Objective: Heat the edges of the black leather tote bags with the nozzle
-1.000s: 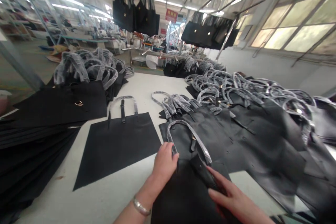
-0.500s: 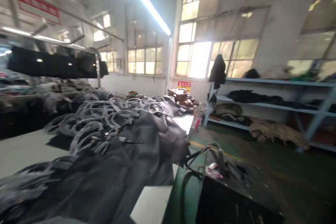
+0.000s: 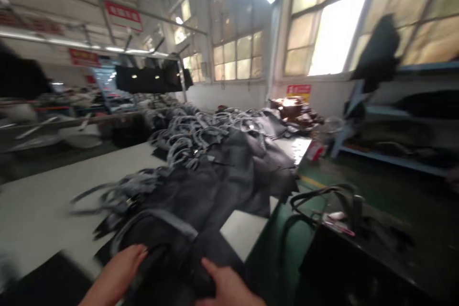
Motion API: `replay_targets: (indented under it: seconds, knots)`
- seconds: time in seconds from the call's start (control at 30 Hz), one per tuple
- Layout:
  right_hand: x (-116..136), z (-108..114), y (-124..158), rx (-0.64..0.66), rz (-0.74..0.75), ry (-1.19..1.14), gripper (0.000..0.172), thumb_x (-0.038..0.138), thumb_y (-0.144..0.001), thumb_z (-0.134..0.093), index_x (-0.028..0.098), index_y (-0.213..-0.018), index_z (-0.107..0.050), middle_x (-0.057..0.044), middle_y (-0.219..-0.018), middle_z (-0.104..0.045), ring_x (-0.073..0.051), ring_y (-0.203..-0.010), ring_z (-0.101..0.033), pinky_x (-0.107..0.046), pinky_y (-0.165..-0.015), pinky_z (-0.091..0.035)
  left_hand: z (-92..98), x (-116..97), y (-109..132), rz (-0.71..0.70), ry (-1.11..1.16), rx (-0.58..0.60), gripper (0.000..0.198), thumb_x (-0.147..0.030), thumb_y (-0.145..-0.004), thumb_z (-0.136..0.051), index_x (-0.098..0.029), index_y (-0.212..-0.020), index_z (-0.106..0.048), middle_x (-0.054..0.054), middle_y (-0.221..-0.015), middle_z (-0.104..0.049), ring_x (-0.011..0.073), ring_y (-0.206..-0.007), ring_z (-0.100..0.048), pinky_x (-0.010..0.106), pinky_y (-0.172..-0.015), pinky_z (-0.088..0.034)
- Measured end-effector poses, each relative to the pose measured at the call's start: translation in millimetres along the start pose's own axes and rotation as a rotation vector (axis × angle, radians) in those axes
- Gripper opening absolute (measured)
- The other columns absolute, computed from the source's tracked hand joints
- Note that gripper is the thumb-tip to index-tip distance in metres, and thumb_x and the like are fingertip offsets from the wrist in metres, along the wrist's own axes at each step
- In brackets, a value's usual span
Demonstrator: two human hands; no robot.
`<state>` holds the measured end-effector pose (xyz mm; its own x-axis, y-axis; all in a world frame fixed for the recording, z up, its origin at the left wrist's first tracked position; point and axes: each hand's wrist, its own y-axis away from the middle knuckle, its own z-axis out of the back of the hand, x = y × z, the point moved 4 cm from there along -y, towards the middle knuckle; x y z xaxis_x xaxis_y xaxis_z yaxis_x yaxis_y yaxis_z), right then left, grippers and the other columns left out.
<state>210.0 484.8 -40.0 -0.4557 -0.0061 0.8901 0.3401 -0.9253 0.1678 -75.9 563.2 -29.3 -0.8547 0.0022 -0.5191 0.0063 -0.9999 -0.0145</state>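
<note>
My left hand [image 3: 116, 272] and my right hand [image 3: 224, 284] sit at the bottom edge of the view. Both grip a black leather-like tote bag [image 3: 175, 253], the left near its plastic-wrapped handle [image 3: 158, 220]. Most of the bag's lower part is cut off by the frame. Just beyond it lies a large heap of similar black bags [image 3: 218, 186], their handles wrapped in grey film [image 3: 193, 138]. Blur hides the exact finger placement.
The heap rests on a white work table [image 3: 71, 177] with a green side edge. Right of it, a black bin [image 3: 355, 263] holds a strap and small items. Shelving [image 3: 394, 153] stands by the windows; black bags hang from a rail [image 3: 150, 79].
My view has swung right from the table toward the windows and shelves. My hands have come back into view at the bottom, still on the black bag, which has left the table's front area.
</note>
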Motion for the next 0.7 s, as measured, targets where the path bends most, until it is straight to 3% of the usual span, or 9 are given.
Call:
replay_targets:
  seconds: [0.1,0.13,0.2,0.3,0.4,0.6,0.7]
  knots:
    - [-6.1,-13.0,-6.0,0.133,0.018,-0.037,0.079,0.042,-0.079,-0.061,0.015,-0.147,-0.033,-0.010,-0.091,-0.073,-0.024,-0.075,-0.070,-0.031,-0.062,-0.054,-11.6,-0.4,49.5,0.196,0.607,0.218,0.035,-0.048,-0.070,-0.062,-0.016,-0.058,-0.055,-0.003,-0.049,-0.046,0.0094,-0.046,-0.037,0.021,-0.045,-0.025]
    - [-9.4,-12.7,-9.1,0.170,0.015,-0.048,0.077,0.042,-0.084,-0.055,0.014,-0.149,-0.027,-0.006,-0.077,-0.072,-0.020,-0.061,-0.067,-0.028,-0.054,-0.051,-18.6,-0.9,60.7,0.255,0.693,0.217,0.038,-0.052,-0.073,-0.059,-0.015,-0.065,-0.058,-0.004,-0.050,-0.045,0.0080,-0.044,-0.034,0.020,-0.044,-0.021]
    - [-12.8,-7.8,-14.9,0.218,0.010,-0.100,0.075,0.041,-0.084,-0.059,0.015,-0.148,-0.028,0.004,-0.053,-0.059,-0.014,-0.044,-0.056,-0.021,-0.044,-0.043,-36.2,-1.5,77.8,0.343,0.821,0.175,0.040,-0.054,-0.075,-0.057,-0.015,-0.079,-0.059,-0.001,-0.065,-0.055,0.0071,-0.048,-0.038,0.018,-0.043,-0.020]
    - [-5.4,-3.9,-14.9,0.373,-0.004,-0.153,0.070,0.040,-0.084,-0.060,0.018,-0.145,-0.032,0.007,-0.051,-0.054,-0.010,-0.041,-0.050,-0.018,-0.040,-0.040,-63.3,-6.5,95.9,0.380,0.956,0.109,0.042,-0.054,-0.078,-0.055,-0.015,-0.093,-0.057,0.003,-0.083,-0.059,0.0081,-0.061,-0.050,0.017,-0.049,-0.033]
    - [8.9,-6.9,-12.7,0.459,-0.040,-0.166,0.066,0.037,-0.084,-0.060,0.017,-0.143,-0.036,0.006,-0.054,-0.053,-0.009,-0.040,-0.048,-0.017,-0.037,-0.040,-82.7,-16.0,105.2,0.375,1.137,0.073,0.046,-0.055,-0.079,-0.059,-0.015,-0.101,-0.057,0.004,-0.085,-0.059,0.0095,-0.068,-0.055,0.018,-0.056,-0.039]
    - [25.1,-19.6,-24.0,0.505,-0.041,-0.163,0.060,0.041,-0.084,-0.060,0.017,-0.136,-0.042,0.007,-0.058,-0.050,-0.008,-0.041,-0.048,-0.017,-0.037,-0.041,-95.8,-34.0,110.4,0.297,1.306,0.031,0.051,-0.056,-0.076,-0.066,-0.012,-0.101,-0.059,0.006,-0.086,-0.061,0.0129,-0.071,-0.059,0.020,-0.057,-0.044]
    - [18.0,-21.0,-25.0,0.474,-0.066,-0.149,0.069,0.048,-0.082,-0.058,0.015,-0.139,-0.037,0.008,-0.054,-0.047,-0.009,-0.040,-0.046,-0.018,-0.038,-0.042,-99.8,-35.5,112.3,0.313,1.413,-0.019,0.054,-0.057,-0.076,-0.066,-0.010,-0.101,-0.059,0.008,-0.087,-0.062,0.0094,-0.058,-0.054,0.017,-0.046,-0.036]
